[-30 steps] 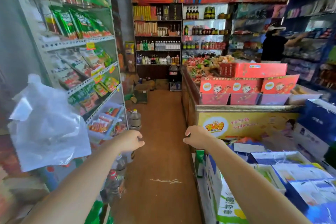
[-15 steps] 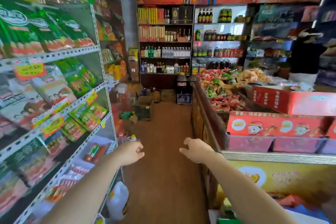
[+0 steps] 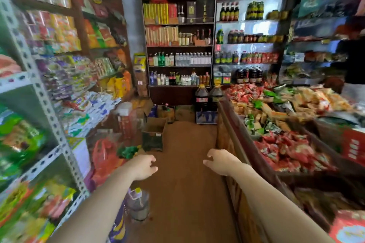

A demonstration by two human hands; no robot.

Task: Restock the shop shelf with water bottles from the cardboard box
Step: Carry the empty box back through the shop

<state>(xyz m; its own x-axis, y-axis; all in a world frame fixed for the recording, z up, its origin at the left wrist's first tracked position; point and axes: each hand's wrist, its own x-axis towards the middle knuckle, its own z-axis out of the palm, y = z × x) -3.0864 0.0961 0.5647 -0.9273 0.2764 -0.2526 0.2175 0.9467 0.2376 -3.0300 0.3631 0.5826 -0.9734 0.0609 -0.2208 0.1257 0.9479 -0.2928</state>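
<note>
Down aisle — open cardboard box (image 3: pixel 154 131), contents unclear.

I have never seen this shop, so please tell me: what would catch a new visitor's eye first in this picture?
First come the two bare arms stretched over the brown aisle floor, the left hand and right hand both empty with loosely curled fingers. Straight ahead, an open cardboard box stands on the floor at the left side of the aisle. Behind it, the back shelf holds a row of clear water bottles.
</note>
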